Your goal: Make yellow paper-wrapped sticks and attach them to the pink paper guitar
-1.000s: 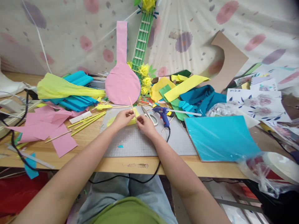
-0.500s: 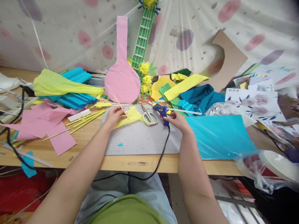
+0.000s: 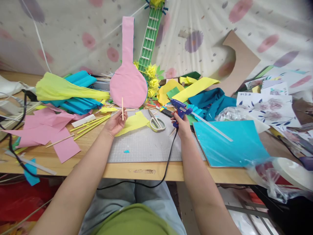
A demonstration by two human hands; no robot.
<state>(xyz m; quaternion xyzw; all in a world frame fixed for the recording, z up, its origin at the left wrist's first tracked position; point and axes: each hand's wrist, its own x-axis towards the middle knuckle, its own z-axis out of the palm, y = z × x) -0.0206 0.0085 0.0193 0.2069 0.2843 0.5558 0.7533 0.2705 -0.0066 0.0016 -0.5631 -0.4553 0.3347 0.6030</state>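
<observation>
My left hand point(image 3: 116, 122) pinches a short wooden stick point(image 3: 122, 108), held upright beside a yellow paper piece point(image 3: 134, 124). In my right hand point(image 3: 181, 123) is a blue glue gun point(image 3: 180, 107), gripped by its handle, with a long white glue stick point(image 3: 212, 126) sticking out of its back. Scissors point(image 3: 156, 124) with pale handles lie between my hands on the grey cutting mat point(image 3: 144, 148). Behind them a pink banjo-shaped piece point(image 3: 128, 85) leans upright.
Yellow sticks point(image 3: 91, 126) and pink paper point(image 3: 65, 143) lie at the left. A blue sheet point(image 3: 230, 143) rests at the right. Behind stands a green instrument neck point(image 3: 149, 39) with yellow flowers. The black cord point(image 3: 168, 156) crosses the table edge.
My right hand has lifted the glue gun and tilted it, its glue stick now slanting down to the right. The stick in my left hand has turned upright.
</observation>
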